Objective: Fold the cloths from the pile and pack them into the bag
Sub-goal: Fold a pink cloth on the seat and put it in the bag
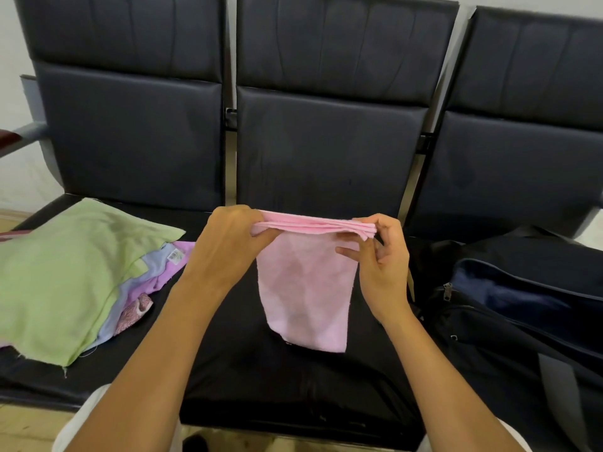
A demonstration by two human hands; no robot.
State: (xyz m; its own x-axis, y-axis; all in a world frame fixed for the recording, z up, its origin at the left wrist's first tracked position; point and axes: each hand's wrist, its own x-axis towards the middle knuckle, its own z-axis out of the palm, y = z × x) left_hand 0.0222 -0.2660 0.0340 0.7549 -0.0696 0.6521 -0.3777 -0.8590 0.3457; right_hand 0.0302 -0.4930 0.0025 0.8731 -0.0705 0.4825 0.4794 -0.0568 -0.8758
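Note:
A pink cloth (306, 288) hangs folded in the air over the middle seat, its layered top edge held level. My left hand (228, 243) pinches the left end of that edge. At the right end, my right hand (378, 256) grips the stacked layers between thumb and fingers. The pile of cloths (65, 275) lies on the left seat with a green one on top and blue, purple and patterned ones under it. A dark blue bag (522, 305) sits on the right seat with its zip open.
Three dark padded seats (326, 141) stand joined in a row with high backs. The middle seat cushion (293, 380) lies under the hanging cloth. A metal armrest (29, 132) sticks out at the far left.

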